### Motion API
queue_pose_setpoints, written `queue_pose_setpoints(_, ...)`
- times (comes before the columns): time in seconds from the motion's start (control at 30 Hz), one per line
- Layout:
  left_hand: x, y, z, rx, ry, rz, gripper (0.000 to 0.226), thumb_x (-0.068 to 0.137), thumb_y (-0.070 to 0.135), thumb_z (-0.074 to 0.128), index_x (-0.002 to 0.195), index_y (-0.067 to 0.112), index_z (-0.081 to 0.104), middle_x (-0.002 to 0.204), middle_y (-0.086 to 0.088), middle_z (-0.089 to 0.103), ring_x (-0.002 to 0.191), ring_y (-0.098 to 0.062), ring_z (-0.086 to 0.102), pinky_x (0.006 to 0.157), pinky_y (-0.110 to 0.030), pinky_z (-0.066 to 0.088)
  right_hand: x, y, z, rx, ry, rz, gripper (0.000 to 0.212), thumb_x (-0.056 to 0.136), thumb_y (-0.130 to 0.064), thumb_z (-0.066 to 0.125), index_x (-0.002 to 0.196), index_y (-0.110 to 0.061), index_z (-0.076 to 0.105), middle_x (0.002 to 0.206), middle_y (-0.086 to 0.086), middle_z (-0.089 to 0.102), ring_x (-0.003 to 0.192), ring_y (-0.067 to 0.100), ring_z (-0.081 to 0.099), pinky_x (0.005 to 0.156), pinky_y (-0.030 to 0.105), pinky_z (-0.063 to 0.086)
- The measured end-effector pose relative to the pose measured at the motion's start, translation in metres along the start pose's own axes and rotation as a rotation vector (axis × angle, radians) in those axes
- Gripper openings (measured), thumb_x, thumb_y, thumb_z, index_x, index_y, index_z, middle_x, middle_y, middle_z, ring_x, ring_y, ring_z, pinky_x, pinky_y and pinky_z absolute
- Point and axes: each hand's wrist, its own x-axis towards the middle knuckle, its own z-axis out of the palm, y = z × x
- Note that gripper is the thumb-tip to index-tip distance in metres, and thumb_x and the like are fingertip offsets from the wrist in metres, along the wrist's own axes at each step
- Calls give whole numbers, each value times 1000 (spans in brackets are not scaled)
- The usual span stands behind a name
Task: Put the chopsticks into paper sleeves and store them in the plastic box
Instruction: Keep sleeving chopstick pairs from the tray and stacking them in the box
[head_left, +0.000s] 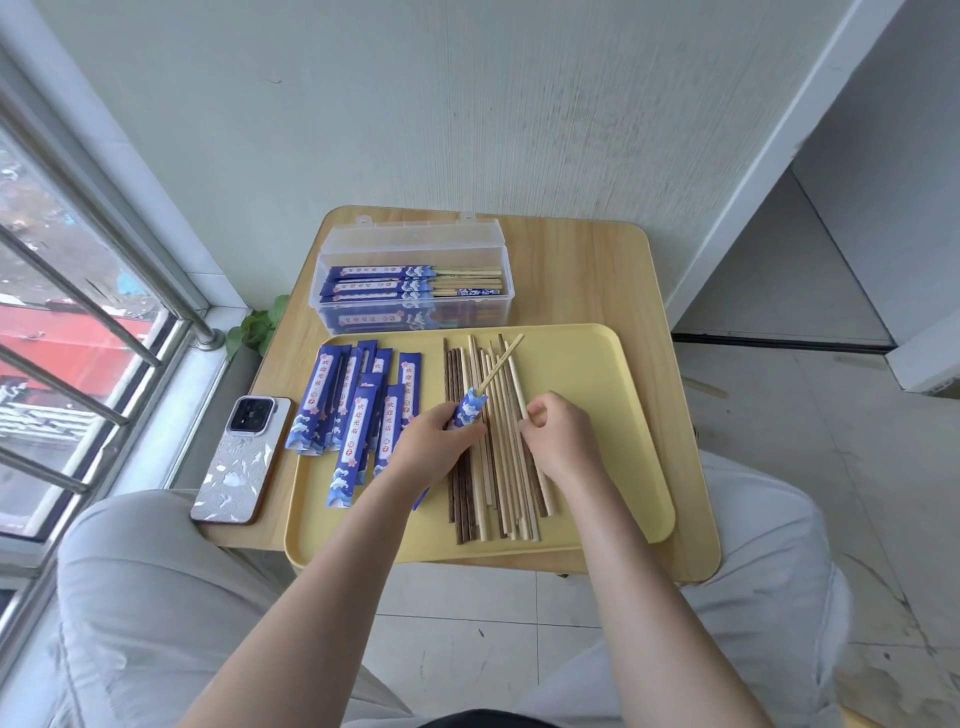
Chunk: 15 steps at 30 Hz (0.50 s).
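My left hand (441, 447) grips a blue paper sleeve (470, 408) over the yellow tray (613, 405), with one light chopstick (501, 364) sticking out of its open end toward the far right. My right hand (558, 441) pinches another light chopstick (517, 382) from the loose pile of dark and light chopsticks (493, 483) in the tray's middle. Several empty blue sleeves (358, 410) lie on the tray's left. Behind the tray stands the clear plastic box (415, 306), lid open, holding several sleeved chopsticks (410, 283).
A phone (241, 460) lies on the small wooden table (597, 270) left of the tray. A window with metal bars (78, 312) runs along the left, a wall stands behind the table, and my knees flank the tray's near edge. A green leaf (260, 325) pokes up beside the box.
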Motion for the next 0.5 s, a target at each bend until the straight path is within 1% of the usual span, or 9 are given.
queue_pose_setpoints(0.07, 0, 0, 0, 4, 7, 4, 20, 95, 36, 64, 99, 17, 62, 77, -2, 59, 67, -14, 50, 63, -29, 42, 1, 4, -2, -16, 39, 16, 21, 97, -19, 59, 116, -12, 64, 109, 5, 67, 89, 21, 61, 75, 28, 48)
queue_pose_setpoints(0.13, -1, 1, 0, 16, 13, 8, 20, 95, 35, 64, 99, 16, 62, 75, 0, 57, 65, -13, 49, 61, -28, 40, 2, 7, -4, 28, 64, 45, 21, 97, -19, 61, 117, -11, 65, 110, 5, 67, 86, 18, 58, 73, 25, 44)
queue_pose_setpoints(0.2, -1, 2, 0, 12, 10, 4, 21, 95, 36, 64, 100, 16, 63, 78, -2, 58, 67, -14, 50, 63, -29, 41, 1, 7, -8, 166, 84, 57, 21, 96, -18, 63, 116, -13, 65, 105, 2, 67, 79, 12, 58, 67, 21, 43)
queue_pose_setpoints(0.27, -1, 3, -2, -43, 9, -19, 24, 94, 36, 64, 103, 14, 63, 80, -4, 58, 70, -15, 50, 65, -30, 42, -2, 5, -12, 375, 83, 36, 19, 94, -17, 64, 112, -21, 63, 91, 2, 67, 70, 14, 63, 62, 19, 50)
queue_pose_setpoints(0.3, -2, 4, -4, -87, 13, -29, 26, 94, 35, 65, 105, 11, 64, 80, -5, 57, 71, -17, 50, 66, -30, 42, -3, 2, -14, 478, 63, 24, 18, 93, -15, 64, 108, -25, 63, 86, 5, 67, 69, 20, 66, 65, 25, 55)
queue_pose_setpoints(0.33, -4, 6, -5, -133, 20, -38, 28, 94, 33, 65, 107, 7, 64, 81, -6, 56, 72, -18, 49, 66, -31, 42, -4, -1, -16, 576, 29, 18, 17, 93, -14, 63, 105, -26, 64, 82, 7, 66, 68, 24, 67, 67, 33, 57)
queue_pose_setpoints(0.37, -5, 8, -6, -175, 31, -40, 31, 94, 31, 65, 107, 3, 63, 80, -7, 54, 71, -18, 47, 65, -31, 41, -6, -4, -18, 683, -18, 14, 15, 94, -11, 63, 101, -23, 67, 77, 7, 65, 66, 25, 65, 65, 36, 56)
queue_pose_setpoints(0.43, -9, 15, -8, -271, 81, -30, 33, 94, 29, 66, 103, -3, 62, 78, -10, 51, 64, -17, 45, 61, -31, 39, -8, -11, -22, 907, -132, 4, 14, 97, -5, 59, 98, -12, 71, 74, 7, 63, 63, 21, 61, 58, 31, 53)
queue_pose_setpoints(0.5, -15, 28, -12, -396, 133, -14, 26, 94, 27, 65, 99, 2, 64, 80, -10, 56, 62, -18, 50, 60, -32, 41, -10, -19, -26, 1072, -229, -9, 19, 98, -1, 52, 98, -5, 71, 74, 10, 65, 63, 21, 60, 56, 26, 51)
